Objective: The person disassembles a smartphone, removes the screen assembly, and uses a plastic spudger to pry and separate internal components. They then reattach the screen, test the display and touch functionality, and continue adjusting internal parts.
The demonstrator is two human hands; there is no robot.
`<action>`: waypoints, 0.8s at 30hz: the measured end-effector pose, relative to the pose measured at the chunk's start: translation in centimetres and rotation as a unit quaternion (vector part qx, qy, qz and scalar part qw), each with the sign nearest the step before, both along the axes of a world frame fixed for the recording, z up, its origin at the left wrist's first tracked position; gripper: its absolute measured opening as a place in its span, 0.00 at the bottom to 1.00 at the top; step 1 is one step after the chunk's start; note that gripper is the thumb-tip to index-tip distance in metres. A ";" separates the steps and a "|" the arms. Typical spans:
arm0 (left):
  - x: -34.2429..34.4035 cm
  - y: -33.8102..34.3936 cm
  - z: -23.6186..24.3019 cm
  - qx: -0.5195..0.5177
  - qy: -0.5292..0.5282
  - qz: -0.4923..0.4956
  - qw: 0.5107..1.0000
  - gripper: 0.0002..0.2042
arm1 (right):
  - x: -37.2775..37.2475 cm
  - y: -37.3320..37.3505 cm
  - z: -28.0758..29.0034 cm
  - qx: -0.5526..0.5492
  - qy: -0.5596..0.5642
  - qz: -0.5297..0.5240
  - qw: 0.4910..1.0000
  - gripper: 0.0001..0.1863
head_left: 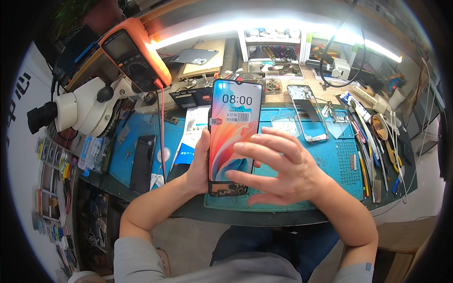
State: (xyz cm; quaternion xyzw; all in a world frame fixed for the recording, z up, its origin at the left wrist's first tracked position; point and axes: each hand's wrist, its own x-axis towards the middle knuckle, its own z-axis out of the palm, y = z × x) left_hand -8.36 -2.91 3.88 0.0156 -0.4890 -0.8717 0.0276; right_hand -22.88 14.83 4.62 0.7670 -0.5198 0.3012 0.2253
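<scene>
While your left hand clamps the lit-screen smartphone, your right hand is over it, fingers apart, contact unclear.

L hand grips lit phone screen, exposed circuitry showing at btm; R hand, fingers spread, is in front of its lower R side, contact unclear. Blue mat below, w/ phone frame beyond R hand. Orange multimeter & white microscope upper L, assorted tools far R.

White glare from a rear strip light, fisheye-curved edges, black corners.
</scene>
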 end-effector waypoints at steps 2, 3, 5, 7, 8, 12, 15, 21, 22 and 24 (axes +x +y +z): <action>0.3 0.1 -0.1 0.025 -0.006 -0.009 1.000 0.50 | 0.3 -0.1 0.1 0.006 -0.036 -0.003 0.999 0.29; 0.3 0.1 -0.3 0.053 -0.007 -0.020 0.998 0.50 | 0.4 0.0 0.2 0.008 -0.053 -0.006 0.999 0.30; 0.3 0.0 -0.7 0.031 -0.009 -0.026 0.999 0.50 | -0.2 -0.1 0.3 -0.022 -0.048 -0.068 0.996 0.30; 0.4 0.0 -0.3 -0.018 -0.034 -0.022 0.999 0.51 | -0.9 -0.1 0.5 -0.054 -0.044 -0.136 0.988 0.30; 0.3 -0.1 -0.6 -0.013 -0.020 -0.048 0.999 0.51 | -1.3 0.2 0.9 -0.063 -0.037 -0.168 0.983 0.29; -0.1 -0.7 -1.8 0.008 0.013 -0.108 0.994 0.51 | -2.6 0.4 0.9 -0.111 -0.078 -0.248 0.959 0.24; -0.1 -0.7 -1.9 0.010 0.027 -0.110 0.993 0.51 | -2.9 0.5 1.0 -0.110 -0.094 -0.264 0.954 0.24; 0.0 -0.4 -1.8 0.047 0.022 -0.088 0.995 0.50 | -2.5 0.0 0.2 -0.114 -0.127 -0.225 0.959 0.26; -0.1 -0.4 -1.9 0.049 0.026 -0.085 0.995 0.50 | -2.3 -0.1 0.1 -0.110 -0.137 -0.217 0.960 0.26; -0.1 -0.5 -1.9 0.043 0.029 -0.086 0.995 0.50 | -2.1 -0.2 -0.2 -0.106 -0.144 -0.207 0.962 0.27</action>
